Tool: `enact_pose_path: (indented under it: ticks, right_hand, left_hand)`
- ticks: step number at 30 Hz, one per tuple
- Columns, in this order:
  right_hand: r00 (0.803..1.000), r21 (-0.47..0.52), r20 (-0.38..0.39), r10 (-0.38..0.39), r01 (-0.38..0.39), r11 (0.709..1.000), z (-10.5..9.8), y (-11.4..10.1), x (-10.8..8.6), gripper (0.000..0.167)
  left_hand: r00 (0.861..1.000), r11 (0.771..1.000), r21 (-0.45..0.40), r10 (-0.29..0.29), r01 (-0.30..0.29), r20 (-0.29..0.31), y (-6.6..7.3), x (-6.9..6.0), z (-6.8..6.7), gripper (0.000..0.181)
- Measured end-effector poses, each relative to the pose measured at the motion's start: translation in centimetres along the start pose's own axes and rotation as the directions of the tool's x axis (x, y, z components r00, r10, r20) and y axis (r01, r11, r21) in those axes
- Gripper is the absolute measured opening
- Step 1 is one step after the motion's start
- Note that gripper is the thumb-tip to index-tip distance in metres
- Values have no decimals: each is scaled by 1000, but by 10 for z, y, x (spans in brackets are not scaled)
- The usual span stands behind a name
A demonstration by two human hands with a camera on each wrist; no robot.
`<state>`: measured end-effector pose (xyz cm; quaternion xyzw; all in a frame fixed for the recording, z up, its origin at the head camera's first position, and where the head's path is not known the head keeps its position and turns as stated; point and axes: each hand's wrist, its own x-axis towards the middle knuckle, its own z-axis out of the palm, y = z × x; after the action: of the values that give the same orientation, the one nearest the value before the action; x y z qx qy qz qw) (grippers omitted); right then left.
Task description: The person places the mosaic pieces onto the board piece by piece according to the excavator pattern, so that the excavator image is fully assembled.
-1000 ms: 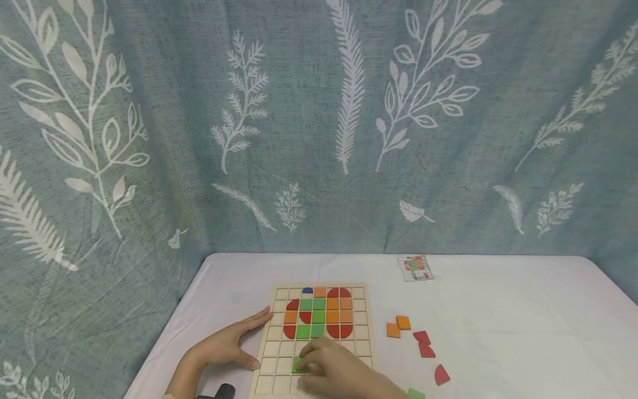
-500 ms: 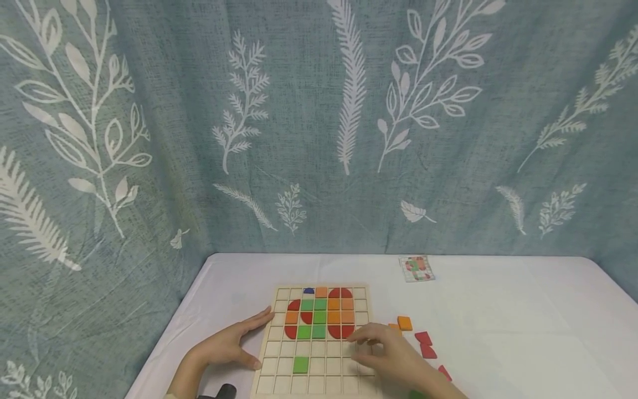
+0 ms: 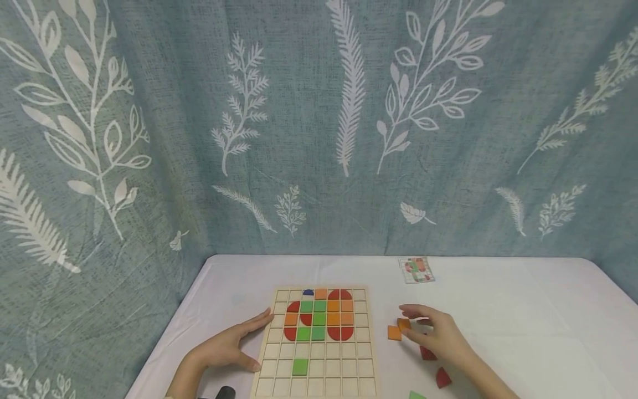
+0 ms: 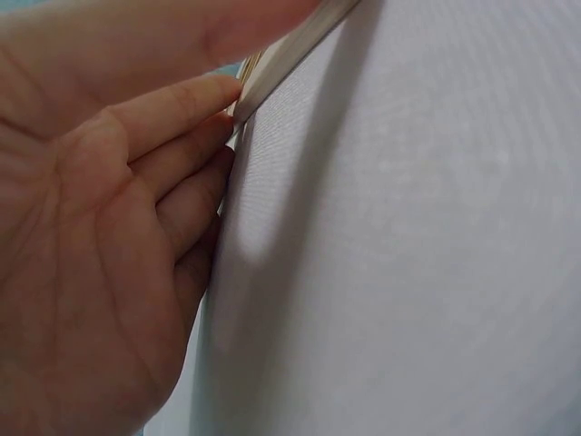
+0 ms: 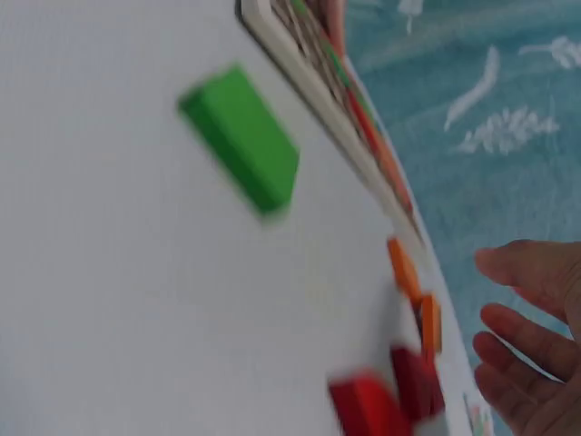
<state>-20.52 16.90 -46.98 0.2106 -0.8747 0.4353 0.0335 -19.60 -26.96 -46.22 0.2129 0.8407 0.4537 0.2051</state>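
Observation:
My left hand [image 3: 226,346] lies along the left edge of a wooden grid board [image 3: 341,386], fingers extended and touching its side; the left wrist view shows those fingers [image 4: 182,154] against the rim. Coloured tiles fill part of the grid, and a green square tile [image 3: 300,367] sits lower down. To the right of the board, my right hand [image 3: 438,335] hovers over two orange square tiles [image 3: 394,332], thumb and fingers parted. In the right wrist view that hand [image 5: 536,336] appears at the right edge with nothing pinched.
Red quarter-round tiles [image 3: 443,378] lie below the right hand. A loose green tile [image 3: 416,395] is at the front edge of view. A small pattern card [image 3: 416,270] lies at the back on the white cloth. A patterned curtain [image 3: 319,138] hangs behind the table.
The right hand has let go of the green square tile on the board and moved right, off the board, to the orange tiles. My left hand has stayed in place.

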Motion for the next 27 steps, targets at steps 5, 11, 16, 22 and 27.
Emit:
enact_pose_path:
  ticks: [5,11,16,22,27]
  right_hand:
    - [989,-28,51,135,-134,991,-7,12,1,47]
    - [983,-32,97,156,-154,988,-10,20,1,45]
    - [988,-28,100,120,-118,993,-10,23,2,43]
    - [992,-87,102,78,-69,994,-8,25,4,46]
    - [989,-100,118,92,-80,992,-5,24,6,42]
  left_hand:
    - [1000,1000,15,12,-12,2,0,-1,0,95]
    - [1000,1000,-2,17,-17,0,-2,-2,1,94]
    - [1000,1000,10,-13,13,-8,-3,0,3,96]
    - [1000,1000,15,-13,13,-13,-3,0,3,96]
    - [1000,1000,24,13,-13,-4,-5,-1,1,95]
